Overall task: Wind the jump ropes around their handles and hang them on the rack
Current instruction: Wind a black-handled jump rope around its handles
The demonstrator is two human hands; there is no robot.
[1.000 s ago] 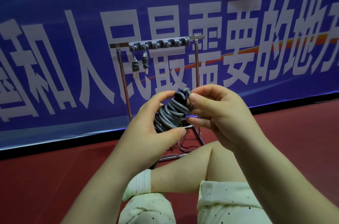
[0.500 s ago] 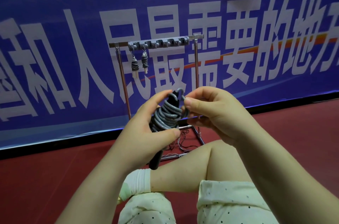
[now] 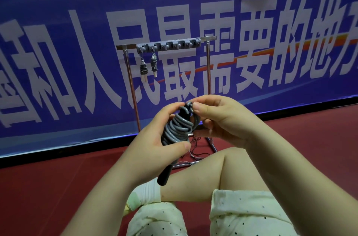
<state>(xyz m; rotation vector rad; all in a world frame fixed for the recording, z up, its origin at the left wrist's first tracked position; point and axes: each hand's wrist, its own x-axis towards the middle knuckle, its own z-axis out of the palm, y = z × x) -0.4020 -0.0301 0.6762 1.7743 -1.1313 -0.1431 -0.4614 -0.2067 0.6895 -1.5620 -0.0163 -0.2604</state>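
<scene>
A grey jump rope [image 3: 178, 129] is wound in many coils around its black handles, whose lower end [image 3: 163, 176] sticks out below. My left hand [image 3: 155, 139] grips the coiled bundle from the left, thumb across the front. My right hand [image 3: 219, 119] pinches the rope's loop at the top of the bundle. Behind stands a small metal rack [image 3: 208, 73] with a grey hook bar [image 3: 168, 45]. Two wound ropes [image 3: 149, 68] hang from its left hooks.
The rack stands on a red floor [image 3: 48, 187] against a blue banner with white characters [image 3: 58, 32]. Thin dark threads [image 3: 195, 150] lie by the rack's base. My bent knee [image 3: 222, 173] and white sock [image 3: 147, 193] are below the hands.
The bundle has tilted more upright, and its black handle end now shows below my left hand. My right hand has moved to the loop at the top.
</scene>
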